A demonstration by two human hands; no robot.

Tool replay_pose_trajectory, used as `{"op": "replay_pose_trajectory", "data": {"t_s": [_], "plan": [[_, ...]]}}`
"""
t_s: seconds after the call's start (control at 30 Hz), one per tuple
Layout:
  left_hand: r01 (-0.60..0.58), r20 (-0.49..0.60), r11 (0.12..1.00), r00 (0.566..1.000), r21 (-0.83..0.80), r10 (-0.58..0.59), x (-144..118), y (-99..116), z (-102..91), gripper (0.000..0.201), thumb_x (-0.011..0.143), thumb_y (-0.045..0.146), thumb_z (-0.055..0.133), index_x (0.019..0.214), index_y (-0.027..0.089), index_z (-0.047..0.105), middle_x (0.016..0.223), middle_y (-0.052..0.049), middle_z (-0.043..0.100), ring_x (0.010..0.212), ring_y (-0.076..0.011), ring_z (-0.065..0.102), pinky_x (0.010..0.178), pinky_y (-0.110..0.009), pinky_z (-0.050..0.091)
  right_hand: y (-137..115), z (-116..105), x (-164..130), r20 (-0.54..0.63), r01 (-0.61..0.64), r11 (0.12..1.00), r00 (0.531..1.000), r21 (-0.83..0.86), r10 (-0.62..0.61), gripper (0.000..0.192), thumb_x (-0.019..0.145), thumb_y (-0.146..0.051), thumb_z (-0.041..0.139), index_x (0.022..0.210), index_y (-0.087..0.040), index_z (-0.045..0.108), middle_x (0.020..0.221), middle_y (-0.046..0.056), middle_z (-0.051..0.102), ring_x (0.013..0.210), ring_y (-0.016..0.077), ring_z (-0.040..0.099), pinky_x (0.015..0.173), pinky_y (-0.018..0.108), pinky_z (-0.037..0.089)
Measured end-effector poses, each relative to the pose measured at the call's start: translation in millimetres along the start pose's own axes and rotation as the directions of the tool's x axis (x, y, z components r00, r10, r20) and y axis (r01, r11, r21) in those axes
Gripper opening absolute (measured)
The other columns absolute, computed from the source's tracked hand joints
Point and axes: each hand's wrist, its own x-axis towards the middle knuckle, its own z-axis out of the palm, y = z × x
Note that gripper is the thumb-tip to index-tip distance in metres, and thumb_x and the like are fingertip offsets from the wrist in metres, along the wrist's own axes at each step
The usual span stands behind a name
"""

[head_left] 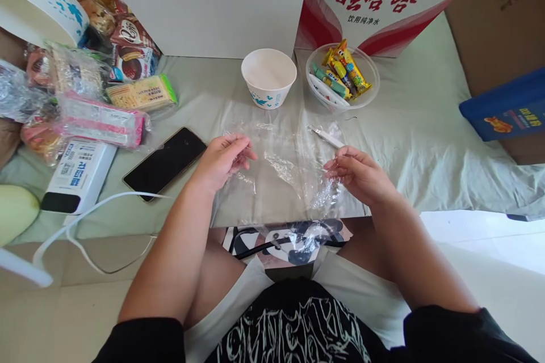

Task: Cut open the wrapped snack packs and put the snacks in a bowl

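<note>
A sheet of clear plastic film lies crinkled over the pale green cloth, its near edge hanging past the front edge. At its left side my left hand is closed, thumb and fingers pinching the film. My right hand pinches the opposite side between curled fingers. Just beyond the right fingers lies a slim white tool with a pointed metal tip, perhaps a craft knife. Behind the film stands a white paper bowl with a blue print. Next to it a clear plastic bowl holds several small wrapped snacks.
A black phone lies left of my left forearm, near a white boxy device and white cable. Wrapped snacks crowd the far left. White box and red-white carton stand behind; a blue package is at right.
</note>
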Motion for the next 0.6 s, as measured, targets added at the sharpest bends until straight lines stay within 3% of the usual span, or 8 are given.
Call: {"op": "replay_pose_trajectory", "data": {"t_s": [0.2, 0.37, 0.47, 0.6], "plan": [[0.059, -0.048, 0.998, 0.997, 0.024, -0.058, 2, 0, -7.4, 0.029, 0.075, 0.039, 0.075, 0.063, 0.017, 0.062, 0.053, -0.002, 0.066, 0.041, -0.0090, 0.058, 0.038, -0.017, 0.033, 7, -13, 20, -0.184, 0.209, 0.977, 0.960, -0.038, -0.212, 0.053, 0.069, -0.062, 0.089, 0.086, -0.025, 0.055, 0.055, -0.008, 0.064, 0.043, 0.0095, 0.059, 0.045, 0.020, 0.052], [0.020, -0.088, 0.991, 0.996, -0.136, -0.032, 6, -2, -15.9, 0.035, 0.083, 0.044, 0.069, 0.061, 0.019, 0.061, 0.049, 0.000, 0.061, 0.039, -0.0092, 0.056, 0.040, -0.019, 0.041, 19, -20, 24, -0.262, 0.338, 0.940, 0.905, -0.039, -0.336, 0.054, 0.077, -0.053, 0.086, 0.114, -0.029, 0.055, 0.053, -0.014, 0.055, 0.043, 0.0095, 0.056, 0.044, 0.020, 0.049], [-0.067, -0.046, 0.969, 0.997, -0.236, 0.057, 5, -4, -17.5, 0.032, 0.076, 0.048, 0.079, 0.085, 0.018, 0.071, 0.065, -0.002, 0.073, 0.059, -0.0138, 0.071, 0.052, -0.021, 0.053, 25, -22, 27, -0.300, 0.431, 0.901, 0.855, -0.045, -0.424, 0.053, 0.084, -0.050, 0.080, 0.124, -0.032, 0.051, 0.057, -0.014, 0.054, 0.046, 0.0092, 0.057, 0.045, 0.020, 0.050], [-0.127, 0.006, 0.982, 0.992, -0.137, 0.129, -5, -8, -15.7, 0.067, 0.061, 0.029, 0.093, 0.121, 0.020, 0.065, 0.076, -0.001, 0.079, 0.068, -0.0170, 0.076, 0.058, -0.023, 0.056, 30, -22, 30, -0.262, 0.544, 0.837, 0.800, -0.061, -0.539, 0.048, 0.090, -0.047, 0.075, 0.128, -0.038, 0.049, 0.070, -0.010, 0.065, 0.058, 0.0104, 0.065, 0.055, 0.023, 0.055]]}}
